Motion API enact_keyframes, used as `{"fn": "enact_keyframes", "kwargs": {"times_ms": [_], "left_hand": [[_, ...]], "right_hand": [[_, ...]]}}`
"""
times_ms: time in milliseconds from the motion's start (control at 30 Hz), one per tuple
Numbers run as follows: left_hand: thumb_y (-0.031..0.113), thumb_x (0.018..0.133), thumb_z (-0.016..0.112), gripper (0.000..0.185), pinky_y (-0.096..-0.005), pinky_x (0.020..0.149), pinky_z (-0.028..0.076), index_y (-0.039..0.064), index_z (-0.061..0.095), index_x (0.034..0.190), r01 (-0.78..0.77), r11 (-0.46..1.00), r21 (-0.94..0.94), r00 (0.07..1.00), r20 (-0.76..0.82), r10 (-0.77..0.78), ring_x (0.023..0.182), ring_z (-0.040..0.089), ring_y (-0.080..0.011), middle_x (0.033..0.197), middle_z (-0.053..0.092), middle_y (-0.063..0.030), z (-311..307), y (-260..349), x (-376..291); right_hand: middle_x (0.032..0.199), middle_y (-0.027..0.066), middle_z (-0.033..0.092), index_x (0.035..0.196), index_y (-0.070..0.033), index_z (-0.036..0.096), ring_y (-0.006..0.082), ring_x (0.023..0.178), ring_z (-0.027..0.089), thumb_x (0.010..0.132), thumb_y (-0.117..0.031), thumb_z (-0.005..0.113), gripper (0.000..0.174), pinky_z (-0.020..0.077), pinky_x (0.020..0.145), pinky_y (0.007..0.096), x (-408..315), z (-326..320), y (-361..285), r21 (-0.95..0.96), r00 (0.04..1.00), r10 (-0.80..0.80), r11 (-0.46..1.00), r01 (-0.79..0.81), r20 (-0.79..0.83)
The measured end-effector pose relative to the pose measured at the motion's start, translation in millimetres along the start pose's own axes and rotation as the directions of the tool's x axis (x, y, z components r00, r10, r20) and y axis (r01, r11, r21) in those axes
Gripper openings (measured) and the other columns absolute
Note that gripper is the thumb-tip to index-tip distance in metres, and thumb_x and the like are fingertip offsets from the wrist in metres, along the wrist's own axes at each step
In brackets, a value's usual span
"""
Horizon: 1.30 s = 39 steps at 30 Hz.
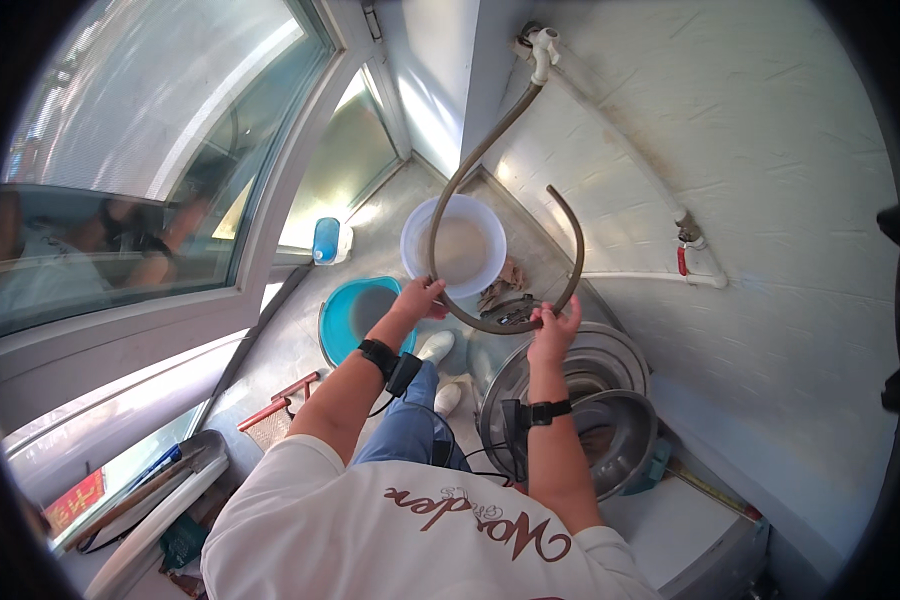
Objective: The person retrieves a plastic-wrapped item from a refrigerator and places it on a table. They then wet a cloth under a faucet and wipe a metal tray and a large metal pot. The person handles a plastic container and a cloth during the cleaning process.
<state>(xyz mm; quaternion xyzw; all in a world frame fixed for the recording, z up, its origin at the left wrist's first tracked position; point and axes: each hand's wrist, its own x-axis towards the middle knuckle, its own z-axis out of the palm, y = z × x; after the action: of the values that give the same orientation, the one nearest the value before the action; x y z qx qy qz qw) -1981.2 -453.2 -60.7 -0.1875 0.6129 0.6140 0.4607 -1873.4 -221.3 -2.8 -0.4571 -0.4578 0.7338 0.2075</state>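
Observation:
A brown flexible hose (442, 210) runs down from a white plastic tap (545, 54) on the wall and curves up again to a free end at the right. My left hand (420, 298) grips the hose at the lower left of its loop. My right hand (556, 324) holds it at the lower right, below the free end, with some fingers spread. Beyond my left hand stands a white plastic bucket (500, 244) with cloudy contents. A turquoise bucket (333, 322) with greyish contents is partly hidden behind my left forearm.
Metal basins (637, 442) lie beneath my right arm. A blue bottle (326, 240) stands by the window frame. A crumpled brown cloth (511, 276) lies beside the white bucket. A pipe with a red-handled valve (682, 260) runs along the right wall. Red-handled tools (265, 414) lie at the left.

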Motion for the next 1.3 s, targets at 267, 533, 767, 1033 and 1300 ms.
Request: {"fn": "enact_keyframes", "kwargs": {"times_ms": [267, 533, 767, 1033, 1300], "left_hand": [[0.043, 0.097, 0.052, 0.048, -0.0347, 0.071, 0.057, 0.001, 0.052, 0.12, 0.044, 0.992, 0.117, 0.96, 0.271, -0.075, 0.085, 0.067, -0.0244, 0.1, 0.065, -0.0158, 67, -11, 1], [0.035, 0.096, 0.053, 0.041, -0.0358, 0.071, 0.057, -0.001, 0.053, 0.117, 0.113, 0.986, 0.122, 0.988, 0.088, -0.125, 0.084, 0.067, -0.0251, 0.099, 0.065, -0.0163, 25, -50, 28], [0.025, 0.093, 0.056, 0.028, -0.0344, 0.064, 0.057, -0.001, 0.057, 0.103, 0.089, 0.995, 0.041, 0.984, -0.156, -0.081, 0.072, 0.065, -0.0214, 0.088, 0.064, -0.0118, -20, -110, 72], [0.023, 0.089, 0.057, 0.041, -0.0338, 0.058, 0.053, -0.004, 0.056, 0.119, 0.271, 0.955, 0.121, 0.893, -0.401, -0.203, 0.069, 0.065, -0.0259, 0.099, 0.065, -0.0157, -40, -147, 156], [0.024, 0.091, 0.056, 0.043, -0.0398, 0.076, 0.05, 0.001, 0.048, 0.127, 0.301, 0.95, -0.083, 0.89, -0.332, -0.311, 0.092, 0.062, -0.0281, 0.114, 0.059, -0.0154, -50, -192, 228]], "right_hand": [[0.094, 0.001, 0.051, 0.139, -0.005, 0.042, 0.0073, 0.072, 0.043, 0.09, 0.001, 0.051, 0.051, 0.04, 0.066, 0.021, -13, 3, -116, -0.086, 0.869, -0.465, 0.872, 0.483, 0.167], [0.101, 0.0031, 0.054, 0.136, -0.006, 0.05, 0.0084, 0.079, 0.05, 0.092, -0.004, 0.052, 0.043, 0.0441, 0.069, 0.0236, 46, 28, -206, -0.444, 0.802, -0.562, 0.677, 0.587, 0.204], [0.083, 0.0073, 0.061, 0.136, -0.013, 0.053, 0.0158, 0.066, 0.056, 0.089, -0.003, 0.051, 0.048, 0.0471, 0.067, 0.0316, 98, 68, -224, -0.693, 0.768, -0.52, 0.394, 0.603, 0.373], [0.083, 0.0111, 0.057, 0.138, -0.013, 0.051, 0.0183, 0.07, 0.059, 0.087, -0.003, 0.049, 0.052, 0.0486, 0.071, 0.0322, 158, 96, -192, -0.739, 0.721, -0.46, 0.182, 0.648, 0.519], [0.134, 0.0177, 0.049, 0.15, -0.016, 0.029, 0.0252, 0.121, 0.052, 0.089, -0.013, 0.059, 0.068, 0.0397, 0.104, 0.0402, 143, 84, -167, -0.793, 0.792, -0.409, 0.222, 0.568, 0.453]]}}
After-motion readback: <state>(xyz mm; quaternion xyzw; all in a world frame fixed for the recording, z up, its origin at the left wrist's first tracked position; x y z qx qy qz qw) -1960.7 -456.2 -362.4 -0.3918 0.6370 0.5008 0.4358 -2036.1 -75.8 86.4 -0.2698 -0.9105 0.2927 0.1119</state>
